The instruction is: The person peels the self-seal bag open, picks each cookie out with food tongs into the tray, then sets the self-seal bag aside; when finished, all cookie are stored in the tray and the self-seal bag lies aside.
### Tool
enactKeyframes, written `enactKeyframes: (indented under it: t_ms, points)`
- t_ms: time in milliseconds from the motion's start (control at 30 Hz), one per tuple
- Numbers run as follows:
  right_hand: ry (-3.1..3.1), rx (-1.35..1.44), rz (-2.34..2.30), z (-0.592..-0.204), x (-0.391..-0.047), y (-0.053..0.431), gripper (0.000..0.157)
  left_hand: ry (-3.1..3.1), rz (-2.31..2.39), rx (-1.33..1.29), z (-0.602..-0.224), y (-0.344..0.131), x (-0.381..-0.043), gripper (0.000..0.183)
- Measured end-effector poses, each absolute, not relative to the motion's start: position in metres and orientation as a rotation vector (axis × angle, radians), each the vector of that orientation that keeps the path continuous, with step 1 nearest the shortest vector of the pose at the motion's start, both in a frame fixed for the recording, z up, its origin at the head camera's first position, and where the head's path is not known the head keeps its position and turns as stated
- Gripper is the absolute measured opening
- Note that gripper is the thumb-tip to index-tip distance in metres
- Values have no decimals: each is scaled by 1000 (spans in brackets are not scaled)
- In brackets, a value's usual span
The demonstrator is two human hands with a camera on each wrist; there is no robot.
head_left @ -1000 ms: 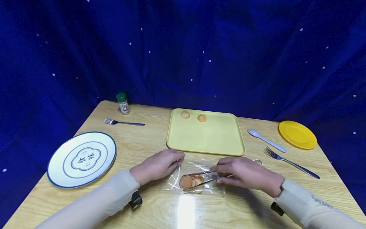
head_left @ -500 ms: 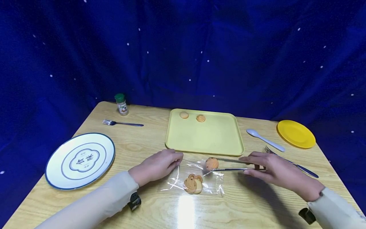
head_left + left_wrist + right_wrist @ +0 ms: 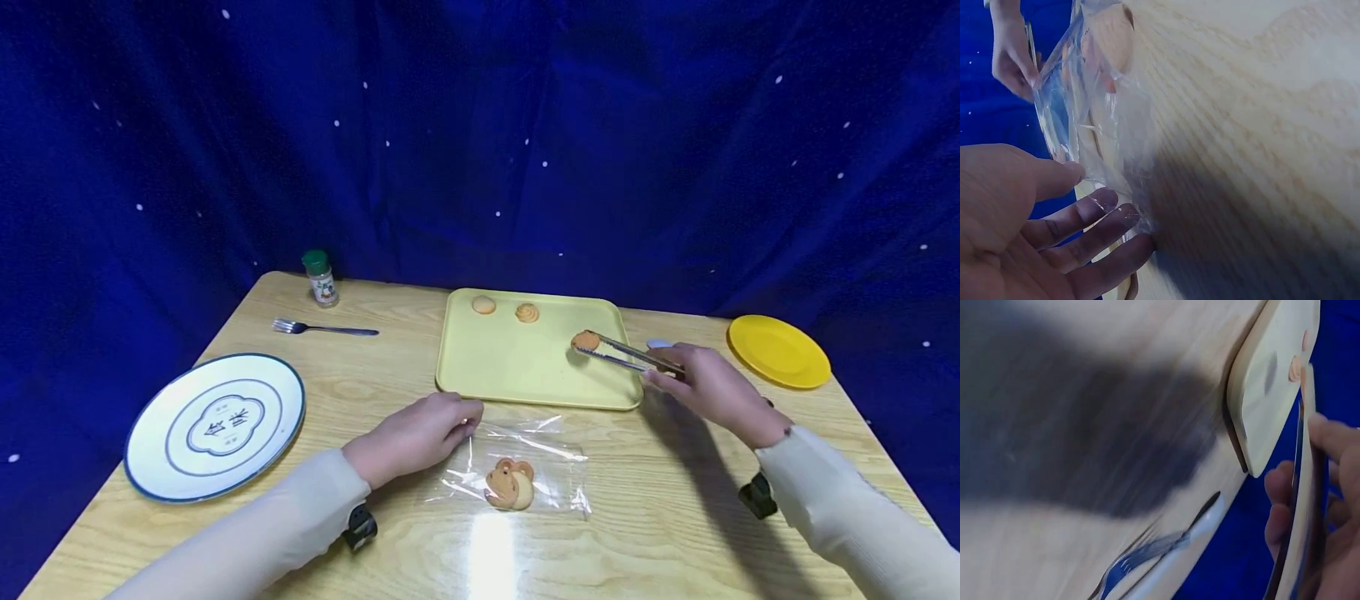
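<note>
In the head view my right hand (image 3: 701, 383) grips metal tongs (image 3: 633, 358). Their tips clasp a round brown cookie (image 3: 586, 340) over the right part of the yellow tray (image 3: 517, 367). Farther back on that tray lie a plain round cookie (image 3: 483, 305) and a swirled cookie (image 3: 527, 312). A clear plastic bag (image 3: 551, 475) lies before the tray, with several cookies (image 3: 510, 485) overlapping inside. My left hand (image 3: 420, 433) pinches the bag's left edge; the left wrist view has the thumb and fingertips at the film.
A large white plate (image 3: 213, 425), a fork (image 3: 326, 328) and a green-capped shaker (image 3: 321, 277) stand on the left. On the right are an orange-yellow plate (image 3: 780, 350) and, in the right wrist view, another fork (image 3: 1141, 553) beside a pale spoon (image 3: 1200, 525).
My right hand has drawn the tongs with a cookie out of the bag, first rightward, then up over the tray. My left hand has stayed at the bag's edge.
</note>
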State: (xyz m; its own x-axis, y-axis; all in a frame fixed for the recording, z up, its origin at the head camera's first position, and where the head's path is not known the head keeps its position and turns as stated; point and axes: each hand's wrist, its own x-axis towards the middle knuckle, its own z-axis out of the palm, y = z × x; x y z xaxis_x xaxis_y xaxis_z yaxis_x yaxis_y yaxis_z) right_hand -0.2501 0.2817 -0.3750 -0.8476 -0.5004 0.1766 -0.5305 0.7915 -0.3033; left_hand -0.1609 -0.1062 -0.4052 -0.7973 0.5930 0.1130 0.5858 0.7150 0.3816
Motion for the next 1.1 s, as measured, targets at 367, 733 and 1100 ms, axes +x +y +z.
enactKeyframes:
  t_ms: [367,733,1100]
  points:
    - [-2990,644,513,-395,-299,235,20,2877,617,995,-404,-109,-159,13]
    - [-3049,546,479,-398,-305,227,23,2881,625,1049,-405,-107,-161,13]
    - [-3044,606,453,-372,-294,241,41,2877,632,1043,-405,-107,-162,12]
